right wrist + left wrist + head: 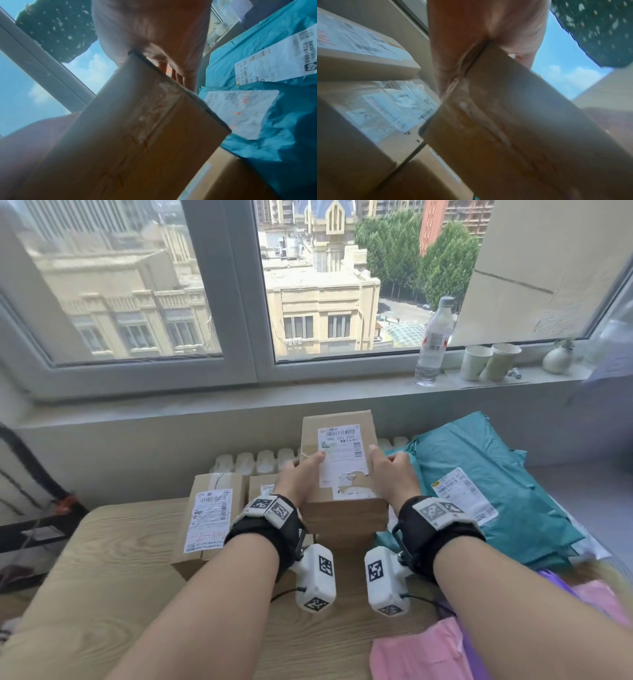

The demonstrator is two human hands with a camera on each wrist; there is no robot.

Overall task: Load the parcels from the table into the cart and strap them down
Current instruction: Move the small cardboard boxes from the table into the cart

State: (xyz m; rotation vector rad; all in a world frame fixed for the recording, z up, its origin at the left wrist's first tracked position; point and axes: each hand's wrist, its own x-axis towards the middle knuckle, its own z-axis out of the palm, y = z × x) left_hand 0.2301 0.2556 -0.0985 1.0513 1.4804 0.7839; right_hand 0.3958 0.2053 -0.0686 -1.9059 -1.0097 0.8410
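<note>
- The wooden table spreads under my forearms, below the window sill.
- A heap of teal mailer bags lies at about 2 o'clock from my hands, the top one with a white label facing up.
- The tall cardboard box is straight ahead at 12 o'clock, raised off the table between my palms, its shipping label turned toward me.
- A flatter labelled carton lies on the table at 10 o'clock, with a second small carton just beside it, half hidden behind my left wrist.
- My left hand presses the box's left side, thumb hooked over the front face.
- My right hand clamps the right side, fingers curled round the far edge.
- A water bottle and two paper cups stand on the sill at 1 o'clock.
</note>
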